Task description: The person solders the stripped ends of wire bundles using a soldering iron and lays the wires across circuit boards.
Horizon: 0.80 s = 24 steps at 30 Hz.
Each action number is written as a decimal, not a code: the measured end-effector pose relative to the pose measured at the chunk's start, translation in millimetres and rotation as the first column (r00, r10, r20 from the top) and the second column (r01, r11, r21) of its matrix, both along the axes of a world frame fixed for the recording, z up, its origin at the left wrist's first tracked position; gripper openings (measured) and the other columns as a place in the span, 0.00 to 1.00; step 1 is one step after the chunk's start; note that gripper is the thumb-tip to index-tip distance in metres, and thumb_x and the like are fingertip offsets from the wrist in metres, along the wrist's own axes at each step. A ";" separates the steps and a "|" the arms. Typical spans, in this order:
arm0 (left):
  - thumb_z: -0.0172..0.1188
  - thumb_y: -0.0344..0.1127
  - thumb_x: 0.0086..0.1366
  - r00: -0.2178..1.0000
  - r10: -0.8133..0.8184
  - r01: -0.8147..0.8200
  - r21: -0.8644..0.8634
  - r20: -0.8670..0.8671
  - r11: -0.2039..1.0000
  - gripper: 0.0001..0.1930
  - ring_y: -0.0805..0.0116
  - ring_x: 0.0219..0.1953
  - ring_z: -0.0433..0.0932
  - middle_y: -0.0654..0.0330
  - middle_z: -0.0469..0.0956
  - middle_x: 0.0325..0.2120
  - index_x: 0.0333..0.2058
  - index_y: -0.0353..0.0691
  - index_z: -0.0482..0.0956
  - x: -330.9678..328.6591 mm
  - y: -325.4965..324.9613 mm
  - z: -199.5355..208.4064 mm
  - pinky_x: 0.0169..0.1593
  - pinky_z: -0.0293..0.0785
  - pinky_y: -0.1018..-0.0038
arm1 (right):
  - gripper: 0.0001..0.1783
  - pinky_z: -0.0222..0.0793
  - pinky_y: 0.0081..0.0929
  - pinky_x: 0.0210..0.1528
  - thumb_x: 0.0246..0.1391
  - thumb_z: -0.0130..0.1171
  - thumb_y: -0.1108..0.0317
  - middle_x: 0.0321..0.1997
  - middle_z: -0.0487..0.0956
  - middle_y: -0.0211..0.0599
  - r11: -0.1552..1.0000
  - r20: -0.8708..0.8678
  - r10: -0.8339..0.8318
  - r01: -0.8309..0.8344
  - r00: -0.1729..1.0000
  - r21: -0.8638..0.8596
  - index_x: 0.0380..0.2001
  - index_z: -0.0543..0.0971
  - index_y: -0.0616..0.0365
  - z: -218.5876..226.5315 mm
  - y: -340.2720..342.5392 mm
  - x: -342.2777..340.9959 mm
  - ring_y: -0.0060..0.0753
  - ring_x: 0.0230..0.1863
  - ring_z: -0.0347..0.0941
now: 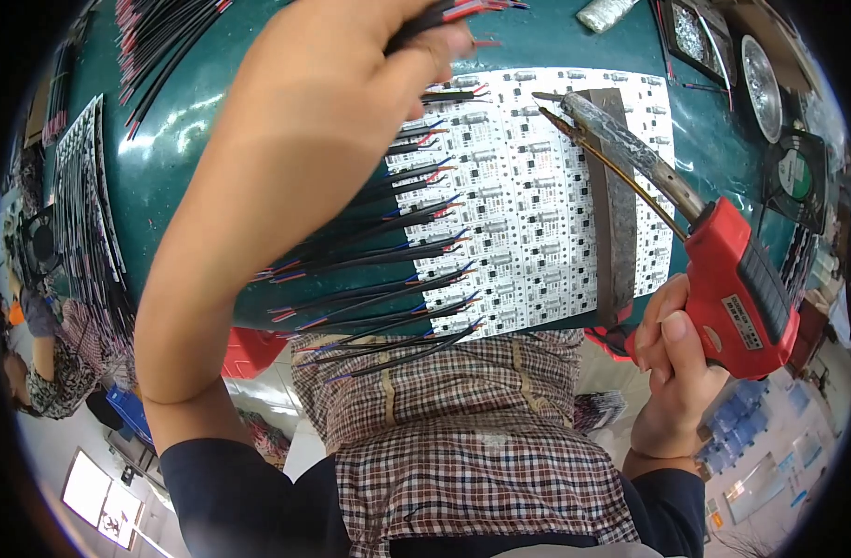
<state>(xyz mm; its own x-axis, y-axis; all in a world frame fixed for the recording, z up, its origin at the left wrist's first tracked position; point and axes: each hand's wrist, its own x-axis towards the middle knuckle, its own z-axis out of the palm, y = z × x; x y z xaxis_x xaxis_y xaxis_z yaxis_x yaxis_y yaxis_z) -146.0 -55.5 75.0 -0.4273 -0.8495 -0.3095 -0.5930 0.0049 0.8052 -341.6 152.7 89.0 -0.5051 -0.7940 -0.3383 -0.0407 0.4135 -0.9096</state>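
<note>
My left hand (351, 84) reaches across the far side of the bench, its fingers closed round several black cables (425, 26) with red and white wire ends. In my right hand (676, 349) is a red soldering gun (746, 288), its tip pointing left over a panel of white circuit boards (527, 223). A thin brass-coloured tube runs along the gun's barrel to the tip. Under the barrel, a dark metal bar (615, 223) lies across the panel. Black cables (416, 253) lie in rows along the panel's left edge, their bared ends at the boards.
A bundle of black cables (170, 51) lies at the far left of the green bench (170, 200). Nearer left is another panel with cables (89, 214). On the right are a metal bowl (762, 88), a black fan (797, 177) and a tray (693, 42). Another person (49, 363) is at the left.
</note>
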 end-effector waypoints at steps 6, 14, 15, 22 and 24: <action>0.64 0.34 0.66 0.967 -0.220 0.252 -0.366 0.129 0.896 0.10 0.80 0.23 0.69 0.64 0.74 0.20 0.40 0.34 0.80 5.0 19.9 -32.4 0.27 0.63 0.79 | 0.18 0.57 0.16 0.15 0.54 0.62 0.65 0.20 0.71 0.36 0.999 -0.056 0.039 -0.040 0.998 -0.001 0.40 0.73 0.70 -1.5 -1.2 3.4 0.15 0.11 0.56; 0.71 0.35 0.57 0.979 -0.175 0.204 -0.459 0.105 0.865 0.14 0.68 0.18 0.72 0.56 0.75 0.17 0.27 0.34 0.75 0.2 28.6 -54.0 0.26 0.66 0.72 | 0.19 0.59 0.17 0.16 0.54 0.63 0.65 0.20 0.73 0.36 0.990 -0.035 0.070 -0.065 0.997 0.123 0.42 0.75 0.69 -5.7 3.9 3.6 0.17 0.13 0.60; 0.71 0.35 0.56 0.978 -0.178 0.208 -0.464 0.106 0.861 0.13 0.65 0.18 0.72 0.55 0.76 0.17 0.27 0.34 0.75 -0.1 28.6 -54.5 0.26 0.67 0.72 | 0.18 0.59 0.17 0.16 0.54 0.63 0.65 0.19 0.72 0.36 0.990 -0.040 0.051 -0.045 0.998 0.136 0.42 0.74 0.70 -5.7 3.7 4.5 0.17 0.13 0.61; 0.71 0.33 0.55 0.979 -0.179 0.202 -0.497 0.095 0.844 0.12 0.60 0.21 0.77 0.54 0.78 0.19 0.29 0.34 0.77 0.2 29.9 -58.8 0.27 0.70 0.71 | 0.16 0.58 0.17 0.15 0.56 0.61 0.68 0.17 0.69 0.32 0.992 -0.034 0.115 -0.113 0.993 0.058 0.40 0.73 0.73 -12.2 -0.4 1.5 0.16 0.12 0.59; 0.71 0.33 0.55 0.979 -0.176 0.201 -0.504 0.098 0.840 0.11 0.60 0.21 0.78 0.54 0.79 0.19 0.29 0.34 0.77 0.2 30.2 -58.4 0.27 0.70 0.71 | 0.16 0.58 0.18 0.15 0.56 0.59 0.70 0.15 0.68 0.32 0.985 -0.037 0.171 -0.170 0.985 0.028 0.40 0.72 0.74 -14.3 1.3 -2.8 0.16 0.12 0.57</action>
<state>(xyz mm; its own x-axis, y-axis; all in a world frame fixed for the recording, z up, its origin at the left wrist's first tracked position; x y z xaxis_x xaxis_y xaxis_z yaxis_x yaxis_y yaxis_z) -145.8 -25.3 16.5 -0.5918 -0.7970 0.1208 -0.5743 0.5220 0.6307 -344.4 154.0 74.7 -0.3766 -0.8613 -0.3411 -0.1481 0.4194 -0.8956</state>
